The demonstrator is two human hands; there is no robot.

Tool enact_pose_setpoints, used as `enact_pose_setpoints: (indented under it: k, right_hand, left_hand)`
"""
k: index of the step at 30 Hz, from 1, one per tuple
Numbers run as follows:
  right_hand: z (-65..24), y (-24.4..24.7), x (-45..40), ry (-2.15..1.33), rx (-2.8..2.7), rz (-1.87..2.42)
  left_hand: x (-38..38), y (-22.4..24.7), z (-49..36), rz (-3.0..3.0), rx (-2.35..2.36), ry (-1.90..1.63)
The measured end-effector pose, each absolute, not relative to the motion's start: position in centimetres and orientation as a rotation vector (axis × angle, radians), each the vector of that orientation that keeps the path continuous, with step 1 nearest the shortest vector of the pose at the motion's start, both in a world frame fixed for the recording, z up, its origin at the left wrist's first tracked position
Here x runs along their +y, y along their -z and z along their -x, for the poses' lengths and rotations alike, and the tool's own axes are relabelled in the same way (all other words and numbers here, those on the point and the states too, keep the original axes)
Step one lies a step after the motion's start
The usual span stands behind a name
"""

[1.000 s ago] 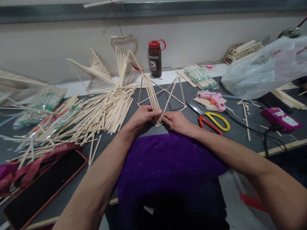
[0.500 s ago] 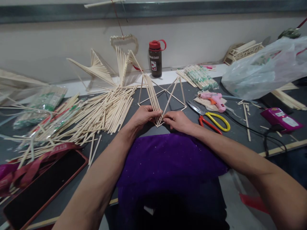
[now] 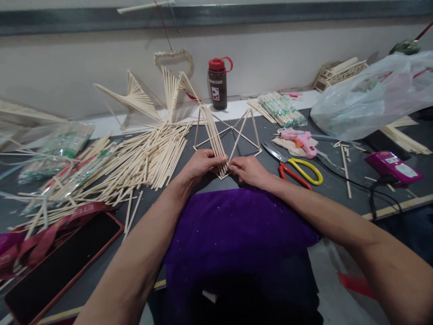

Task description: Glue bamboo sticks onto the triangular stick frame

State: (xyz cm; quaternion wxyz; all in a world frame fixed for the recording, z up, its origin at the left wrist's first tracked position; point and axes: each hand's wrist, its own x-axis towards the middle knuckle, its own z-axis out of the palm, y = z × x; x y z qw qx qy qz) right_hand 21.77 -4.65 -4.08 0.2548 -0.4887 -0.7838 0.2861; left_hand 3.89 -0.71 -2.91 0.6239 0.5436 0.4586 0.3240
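Observation:
A frame of thin wooden sticks (image 3: 237, 134) stands on the dark table in front of me, with triangular sides. On its near left side several sticks (image 3: 213, 135) lean side by side in a slanting row. My left hand (image 3: 203, 163) is closed on the lower ends of that row, thumb on top. My right hand (image 3: 248, 170) pinches at the near bottom corner of the frame, close to the left fingertips. Its fingers are pressed together, and the exact stick ends between them are partly hidden.
Left lies a heap of loose sticks (image 3: 158, 153), with a phone (image 3: 64, 266) nearer me. Yellow-and-red-handled scissors (image 3: 291, 164) and a pink glue gun (image 3: 299, 140) lie right. Behind stand a bottle (image 3: 218, 85) and a fan-shaped stick model (image 3: 135, 97). A plastic bag (image 3: 368, 99) sits far right.
Both hands keep their hold at the frame's near corner with hardly any movement. The whole view has shifted very slightly.

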Motion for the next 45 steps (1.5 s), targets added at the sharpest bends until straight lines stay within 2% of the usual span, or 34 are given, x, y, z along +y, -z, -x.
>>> enact_pose_setpoints:
  k: [9, 35, 41, 45]
  right_hand:
    - [-22.3, 3.6, -4.8, -0.927, -2.097, 1.302]
    - [-21.9, 4.4, -4.4, -0.93, -2.081, 1.296]
    - [-23.0, 2.8, -5.0, -0.657, -2.132, 1.238]
    - [-24.9, -0.2, -5.0, -0.45, -1.841, 1.176]
  left_hand:
    - [-0.7, 2.8, -3.9, -1.272, 1.051, -0.744]
    - [-0.6, 2.7, -3.7, -1.267, 1.051, -0.693]
    - [-0.9, 2.3, -3.6, -1.265, 1.058, -0.677]
    - [-1.1, 2.3, -3.3, -1.222, 1.032, -0.674]
